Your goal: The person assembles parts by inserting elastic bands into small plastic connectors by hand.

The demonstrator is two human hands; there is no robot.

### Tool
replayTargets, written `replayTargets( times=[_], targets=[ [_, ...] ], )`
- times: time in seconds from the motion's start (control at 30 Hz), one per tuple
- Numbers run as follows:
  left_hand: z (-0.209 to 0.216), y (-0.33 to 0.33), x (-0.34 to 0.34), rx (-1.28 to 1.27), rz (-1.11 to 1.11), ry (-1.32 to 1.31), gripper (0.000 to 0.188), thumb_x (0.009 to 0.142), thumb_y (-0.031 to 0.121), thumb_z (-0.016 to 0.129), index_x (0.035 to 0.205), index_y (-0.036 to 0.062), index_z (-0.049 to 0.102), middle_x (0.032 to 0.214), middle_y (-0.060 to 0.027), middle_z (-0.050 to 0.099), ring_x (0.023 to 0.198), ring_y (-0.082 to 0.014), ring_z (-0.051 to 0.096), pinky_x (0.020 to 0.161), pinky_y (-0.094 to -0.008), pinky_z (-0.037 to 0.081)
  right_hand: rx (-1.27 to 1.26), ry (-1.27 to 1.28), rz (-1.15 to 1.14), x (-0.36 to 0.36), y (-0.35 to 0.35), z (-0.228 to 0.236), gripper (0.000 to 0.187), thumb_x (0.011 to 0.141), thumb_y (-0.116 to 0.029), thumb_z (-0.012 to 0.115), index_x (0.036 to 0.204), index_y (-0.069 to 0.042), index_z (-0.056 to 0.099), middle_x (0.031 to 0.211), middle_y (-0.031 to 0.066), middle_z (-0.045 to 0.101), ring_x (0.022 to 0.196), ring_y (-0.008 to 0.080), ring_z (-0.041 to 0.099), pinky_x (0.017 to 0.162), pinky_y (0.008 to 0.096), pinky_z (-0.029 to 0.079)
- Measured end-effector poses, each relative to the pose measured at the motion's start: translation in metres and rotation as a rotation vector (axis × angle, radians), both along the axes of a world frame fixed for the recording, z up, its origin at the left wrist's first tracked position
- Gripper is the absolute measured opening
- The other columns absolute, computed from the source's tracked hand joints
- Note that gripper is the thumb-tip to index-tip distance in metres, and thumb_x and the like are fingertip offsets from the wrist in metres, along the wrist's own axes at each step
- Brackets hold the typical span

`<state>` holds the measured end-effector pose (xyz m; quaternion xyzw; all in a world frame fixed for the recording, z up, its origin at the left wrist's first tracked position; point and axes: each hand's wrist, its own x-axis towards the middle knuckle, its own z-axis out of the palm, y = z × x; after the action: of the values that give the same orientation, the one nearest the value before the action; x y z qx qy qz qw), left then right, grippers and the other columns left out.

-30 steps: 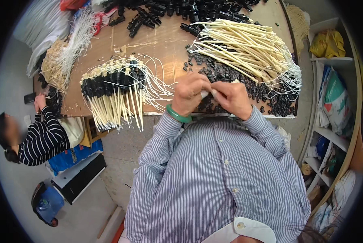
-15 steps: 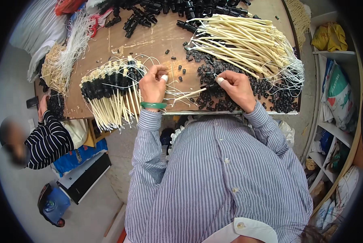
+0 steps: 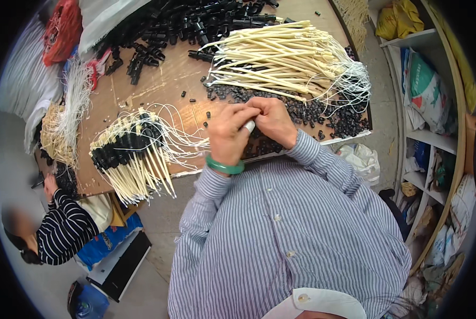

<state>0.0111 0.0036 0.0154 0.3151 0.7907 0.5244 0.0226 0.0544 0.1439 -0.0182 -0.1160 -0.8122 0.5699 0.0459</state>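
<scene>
My left hand (image 3: 229, 135), with a green bangle (image 3: 224, 165) at the wrist, meets my right hand (image 3: 274, 121) above the near edge of the table. Fingers of both are closed and pressed together. Whatever lies between them is hidden. A white cover (image 3: 249, 126) shows on a left fingertip. Below and around the hands spread many small black plastic pieces (image 3: 315, 112). Left of my left hand lies a row of cream tubes with black fittings (image 3: 123, 154), their white cords (image 3: 182, 135) trailing toward that hand. Beyond the right hand is a heap of cream tubes (image 3: 280, 56).
Larger black plastic fittings (image 3: 198, 26) are piled at the table's far side. Bundled white cords (image 3: 76, 90) and a red net bag (image 3: 62, 32) sit at the left. A co-worker in a striped top (image 3: 68, 228) reaches to the left corner. Shelves (image 3: 424, 175) with bags stand at right.
My hands, apart before, have come together; the left moved right and the right moved left. The cream tube seen between them is now out of sight. The whole view has shifted and turned.
</scene>
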Motion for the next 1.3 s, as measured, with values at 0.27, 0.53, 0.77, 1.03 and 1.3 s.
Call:
replayTargets(
  times=[0.27,0.53,0.77,1.03,1.3],
  targets=[
    [-0.008,-0.002,0.001,0.053,0.121,-0.270,0.028,0.071,-0.013,0.058,0.095,-0.0007,0.068,0.095,-0.0056,0.066,0.087,-0.0126,0.063,0.072,-0.0252,0.051,0.398,0.261,-0.132,0.011,-0.012,0.018,0.007,0.080,-0.014,0.064,0.085,-0.010,0.063,0.067,0.0098,0.061,0.055,0.0278,0.061,0.047,0.0372,0.046],
    [-0.016,-0.011,-0.006,0.174,0.226,-0.630,0.019,0.071,-0.008,0.061,0.087,0.0002,0.068,0.080,-0.0002,0.063,0.071,-0.0063,0.057,0.063,-0.0202,0.046,0.553,0.392,-0.019,0.015,-0.010,0.018,0.010,0.080,-0.009,0.068,0.089,-0.005,0.066,0.077,0.0072,0.068,0.059,0.0225,0.066,0.051,0.0307,0.051],
    [-0.015,-0.009,-0.009,0.069,0.192,-0.248,0.015,0.062,-0.003,0.063,0.076,0.0017,0.064,0.088,-0.0054,0.061,0.080,-0.0135,0.058,0.067,-0.0256,0.045,0.328,0.350,0.090,0.015,-0.003,0.017,0.012,0.080,-0.006,0.068,0.091,-0.004,0.067,0.072,0.0078,0.066,0.054,0.0174,0.063,0.048,0.0267,0.048],
    [-0.010,-0.012,-0.014,-0.014,0.220,0.044,0.024,0.062,-0.001,0.064,0.085,0.0020,0.064,0.094,-0.0108,0.063,0.086,-0.0265,0.062,0.075,-0.0332,0.051,-0.556,0.049,0.082,0.014,0.007,0.017,0.015,0.087,-0.011,0.063,0.099,-0.002,0.068,0.066,-0.0065,0.055,0.051,-0.0001,0.039,0.047,0.0175,0.031],
    [-0.001,-0.019,-0.018,-0.116,-0.103,-0.247,0.045,0.069,0.001,0.060,0.113,0.0060,0.064,0.095,-0.0183,0.069,0.079,-0.0277,0.069,0.073,-0.0327,0.055,0.215,0.276,0.258,0.016,0.035,0.029,0.034,0.079,-0.008,0.064,0.113,-0.011,0.067,0.065,0.0008,0.063,0.046,0.0090,0.052,0.043,0.0244,0.040]
  ],
)
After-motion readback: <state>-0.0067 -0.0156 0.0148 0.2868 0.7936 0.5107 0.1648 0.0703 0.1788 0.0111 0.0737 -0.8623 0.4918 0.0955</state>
